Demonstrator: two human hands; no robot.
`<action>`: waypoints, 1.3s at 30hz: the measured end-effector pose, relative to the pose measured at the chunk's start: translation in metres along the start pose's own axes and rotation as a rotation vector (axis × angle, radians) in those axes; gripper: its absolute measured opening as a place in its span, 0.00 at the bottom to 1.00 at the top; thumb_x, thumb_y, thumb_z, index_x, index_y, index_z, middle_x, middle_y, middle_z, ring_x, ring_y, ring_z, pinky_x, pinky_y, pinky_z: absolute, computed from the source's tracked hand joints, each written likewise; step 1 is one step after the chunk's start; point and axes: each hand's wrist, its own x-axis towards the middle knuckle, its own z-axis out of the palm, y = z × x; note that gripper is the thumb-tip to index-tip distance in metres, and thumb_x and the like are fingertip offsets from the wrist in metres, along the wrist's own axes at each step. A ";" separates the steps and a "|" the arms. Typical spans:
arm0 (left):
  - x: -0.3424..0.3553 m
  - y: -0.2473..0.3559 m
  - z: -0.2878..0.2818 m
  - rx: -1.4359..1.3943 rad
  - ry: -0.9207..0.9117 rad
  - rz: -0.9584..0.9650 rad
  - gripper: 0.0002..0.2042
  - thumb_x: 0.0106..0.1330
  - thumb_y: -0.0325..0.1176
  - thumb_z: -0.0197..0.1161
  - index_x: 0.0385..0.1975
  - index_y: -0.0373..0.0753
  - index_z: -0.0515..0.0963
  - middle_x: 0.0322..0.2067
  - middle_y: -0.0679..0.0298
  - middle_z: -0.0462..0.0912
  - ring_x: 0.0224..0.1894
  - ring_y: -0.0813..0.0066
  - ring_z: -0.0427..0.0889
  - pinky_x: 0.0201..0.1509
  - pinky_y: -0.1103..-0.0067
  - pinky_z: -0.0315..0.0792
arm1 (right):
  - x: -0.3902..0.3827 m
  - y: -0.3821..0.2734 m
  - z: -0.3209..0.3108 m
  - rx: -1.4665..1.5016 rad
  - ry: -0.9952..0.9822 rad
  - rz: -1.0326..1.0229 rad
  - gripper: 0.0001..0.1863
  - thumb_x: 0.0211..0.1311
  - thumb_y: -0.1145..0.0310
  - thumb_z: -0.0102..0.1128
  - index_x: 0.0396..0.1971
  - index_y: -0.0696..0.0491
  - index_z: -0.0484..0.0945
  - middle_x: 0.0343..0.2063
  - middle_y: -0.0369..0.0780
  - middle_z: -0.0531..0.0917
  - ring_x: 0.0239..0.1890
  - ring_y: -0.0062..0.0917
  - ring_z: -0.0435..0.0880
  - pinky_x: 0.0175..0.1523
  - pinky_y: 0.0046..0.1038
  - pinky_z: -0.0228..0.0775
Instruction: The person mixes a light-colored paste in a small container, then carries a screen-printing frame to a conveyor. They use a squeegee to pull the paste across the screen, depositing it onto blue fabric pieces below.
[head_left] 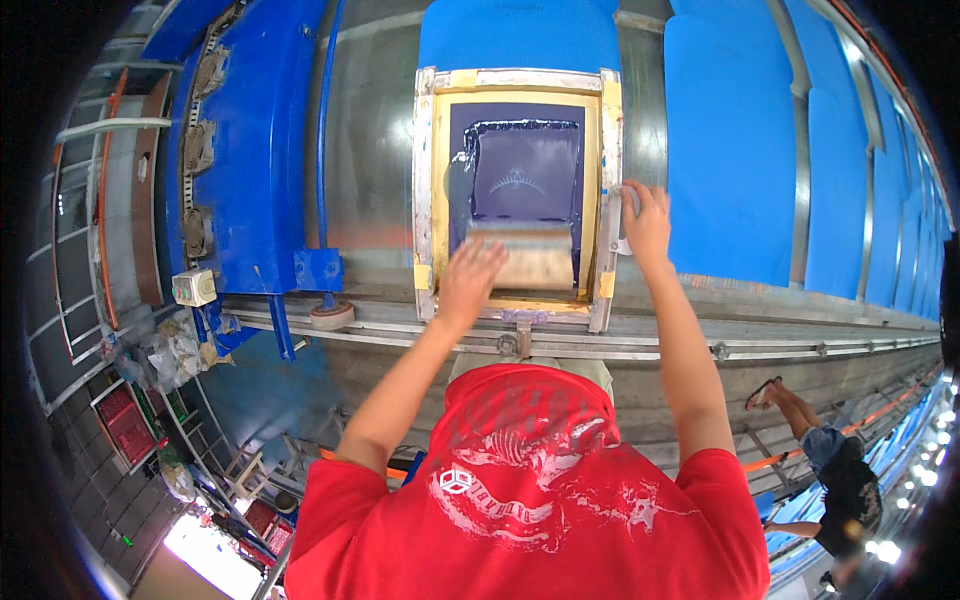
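Observation:
A screen printing frame point(425, 180) with pale, worn rails and yellow tape lies over a blue panel point(520, 40). Dark blue ink point(525, 150) is spread across its mesh, where a small pale curved design shows. A wide squeegee point(535, 262) rests on the mesh near the frame's close end. My left hand point(472, 282) is closed on the squeegee's left end. At the frame's right rail is my right hand point(648, 220), its fingers curled round the rail's outer side; the fingertips are partly hidden.
Several blue panels point(730, 150) lie along the metal table point(370, 130) to the right. A metal rail point(680, 345) runs along its near edge. Blue machinery point(255, 140) stands at left. Another person point(845, 470) is at the lower right.

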 end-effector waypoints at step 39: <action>0.085 0.025 -0.030 -0.034 0.197 -0.693 0.23 0.63 0.41 0.64 0.55 0.36 0.79 0.38 0.44 0.86 0.42 0.41 0.85 0.49 0.55 0.78 | 0.007 -0.001 0.018 0.366 0.031 0.255 0.16 0.69 0.64 0.59 0.54 0.49 0.80 0.35 0.48 0.87 0.37 0.39 0.86 0.47 0.37 0.73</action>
